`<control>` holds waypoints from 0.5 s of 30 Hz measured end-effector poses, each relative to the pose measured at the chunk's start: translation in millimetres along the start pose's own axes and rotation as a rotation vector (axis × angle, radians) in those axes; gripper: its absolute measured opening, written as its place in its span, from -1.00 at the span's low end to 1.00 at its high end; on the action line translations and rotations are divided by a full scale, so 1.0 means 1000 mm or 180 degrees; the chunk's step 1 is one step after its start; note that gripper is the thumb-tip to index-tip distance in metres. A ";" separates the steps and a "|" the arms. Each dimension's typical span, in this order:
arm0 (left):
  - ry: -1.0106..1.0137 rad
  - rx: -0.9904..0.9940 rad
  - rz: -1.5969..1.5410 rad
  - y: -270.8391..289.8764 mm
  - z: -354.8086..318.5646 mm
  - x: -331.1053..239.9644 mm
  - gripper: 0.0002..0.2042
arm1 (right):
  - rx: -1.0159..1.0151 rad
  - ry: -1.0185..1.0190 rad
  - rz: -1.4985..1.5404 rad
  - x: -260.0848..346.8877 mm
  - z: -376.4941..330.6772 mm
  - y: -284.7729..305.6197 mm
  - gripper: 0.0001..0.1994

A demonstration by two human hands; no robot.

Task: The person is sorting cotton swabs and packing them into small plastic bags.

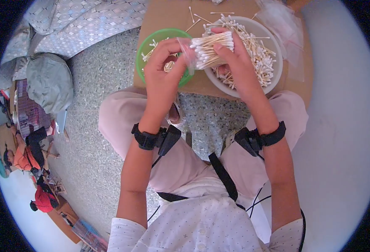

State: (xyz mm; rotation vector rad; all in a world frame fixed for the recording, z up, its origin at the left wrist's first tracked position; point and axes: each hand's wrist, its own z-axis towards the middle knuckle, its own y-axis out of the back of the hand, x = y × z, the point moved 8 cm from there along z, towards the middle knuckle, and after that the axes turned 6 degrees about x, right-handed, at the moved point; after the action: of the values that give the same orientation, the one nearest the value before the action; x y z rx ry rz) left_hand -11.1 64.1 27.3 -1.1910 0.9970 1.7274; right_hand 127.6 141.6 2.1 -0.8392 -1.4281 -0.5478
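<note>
My right hand grips a bundle of cotton swabs with wooden sticks and white tips. My left hand pinches a small clear plastic bag whose mouth sits over the bundle's white tips. Both hands are raised above a low brown cardboard surface. A white bowl piled with loose swabs sits under my right hand. A green bowl with a few swabs lies under my left hand.
Clear plastic bags lie at the board's far right. A few loose swabs are scattered behind the bowls. A patterned cloth and a grey bundle are on the speckled floor to the left, with small items along the left edge.
</note>
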 end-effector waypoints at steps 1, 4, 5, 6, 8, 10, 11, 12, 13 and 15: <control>0.0023 -0.0015 0.0026 0.000 -0.001 -0.001 -0.85 | -0.0001 0.0029 -0.0005 0.004 -0.002 0.000 -0.66; -0.0223 -0.0076 0.0237 0.000 -0.009 -0.008 -0.86 | -0.0041 0.0120 0.0128 0.003 -0.010 0.000 -0.66; -0.0226 -0.0065 0.0230 -0.002 -0.010 -0.009 -0.86 | -0.0054 0.0123 0.0125 0.003 -0.011 0.002 -0.66; -0.0246 -0.0041 0.0165 -0.004 -0.012 -0.010 -0.86 | -0.0034 0.0244 0.0108 0.005 -0.013 0.003 -0.66; -0.0262 -0.0009 0.0107 -0.007 -0.014 -0.011 -0.87 | -0.0019 0.0363 0.0099 0.007 -0.017 0.005 -0.65; -0.0351 0.0084 0.0315 -0.009 -0.016 -0.015 -0.87 | 0.0027 0.0294 -0.0092 0.006 -0.020 0.007 -0.66; -0.0362 0.0067 0.0322 -0.012 -0.015 -0.017 -0.87 | 0.0045 0.0305 -0.0096 0.006 -0.019 0.012 -0.66; -0.0491 0.0115 0.0636 -0.016 -0.014 -0.023 -0.86 | 0.0159 0.0217 -0.0106 0.002 -0.017 0.014 -0.67; -0.0618 0.0162 0.0949 -0.021 -0.013 -0.028 -0.85 | 0.0272 0.0128 -0.0119 -0.001 -0.016 0.016 -0.67; -0.0886 0.0173 0.1189 -0.023 -0.016 -0.035 -0.85 | 0.0290 -0.0192 -0.0006 -0.009 -0.019 0.016 -0.68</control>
State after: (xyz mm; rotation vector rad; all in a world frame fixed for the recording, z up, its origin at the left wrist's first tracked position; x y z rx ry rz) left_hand 23.4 52.4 52.8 -0.7326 1.1349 2.0721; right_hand 150.9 135.2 -8.3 -0.7876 -1.4978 -0.4585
